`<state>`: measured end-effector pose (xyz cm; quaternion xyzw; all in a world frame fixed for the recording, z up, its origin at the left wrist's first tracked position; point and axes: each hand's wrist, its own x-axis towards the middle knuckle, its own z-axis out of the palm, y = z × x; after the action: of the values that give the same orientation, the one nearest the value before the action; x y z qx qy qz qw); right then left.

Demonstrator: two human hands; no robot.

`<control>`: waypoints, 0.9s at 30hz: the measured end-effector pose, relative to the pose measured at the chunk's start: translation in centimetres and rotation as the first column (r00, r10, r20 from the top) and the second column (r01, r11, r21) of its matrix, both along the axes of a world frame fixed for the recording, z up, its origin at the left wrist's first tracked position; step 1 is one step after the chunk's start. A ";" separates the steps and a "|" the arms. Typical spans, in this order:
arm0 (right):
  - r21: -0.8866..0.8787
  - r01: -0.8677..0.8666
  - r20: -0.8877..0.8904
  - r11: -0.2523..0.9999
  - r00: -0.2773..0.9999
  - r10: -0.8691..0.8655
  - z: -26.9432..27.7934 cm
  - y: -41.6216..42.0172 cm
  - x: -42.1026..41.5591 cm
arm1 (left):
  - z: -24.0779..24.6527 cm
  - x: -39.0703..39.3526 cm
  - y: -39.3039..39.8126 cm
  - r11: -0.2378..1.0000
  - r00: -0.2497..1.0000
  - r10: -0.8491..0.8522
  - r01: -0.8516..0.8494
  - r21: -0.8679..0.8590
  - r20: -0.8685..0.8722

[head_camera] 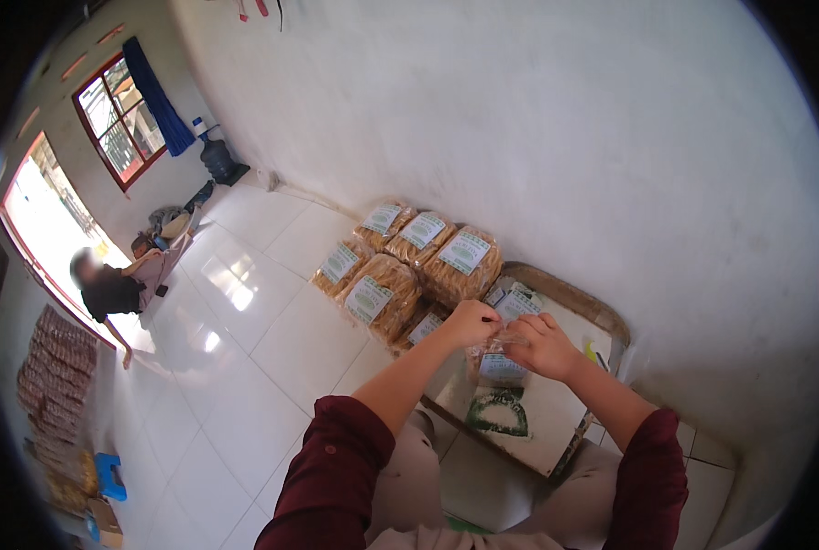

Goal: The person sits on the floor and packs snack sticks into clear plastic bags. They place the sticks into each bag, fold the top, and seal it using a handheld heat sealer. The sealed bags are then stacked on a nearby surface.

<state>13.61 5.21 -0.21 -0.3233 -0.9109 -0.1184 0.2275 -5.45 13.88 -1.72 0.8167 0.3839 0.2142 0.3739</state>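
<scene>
A clear plastic pack with a white-and-green label (502, 368) stands on a low, worn white table (553, 419) in front of me. My left hand (472, 323) pinches the gathered plastic at the pack's mouth, from the left. From the right, my right hand (545, 346) grips the same plastic, its fingers bent over the film. Just beyond my hands lie printed labels (517, 302) on the table. My hands and the folded film hide much of the pack's upper part.
Several filled, labelled packs (375, 297) of light brown sticks rest beside the table's left end. A white wall (519, 137) runs along the far side. Another person (117, 292) sits by the doorway. Stacked packs (59, 378) and a blue plastic stool (110, 476) are at far left.
</scene>
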 end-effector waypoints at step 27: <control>-0.156 0.012 -0.070 0.988 0.997 -0.023 -0.5 1.3 1.3 | -1.0 0.3 0.1 0.978 0.997 -0.023 0.008 0.211 0.070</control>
<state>14.89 6.47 -0.72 -0.3521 -0.9058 -0.0372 0.2329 -5.14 14.02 -2.77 0.8464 0.3390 0.2799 0.3007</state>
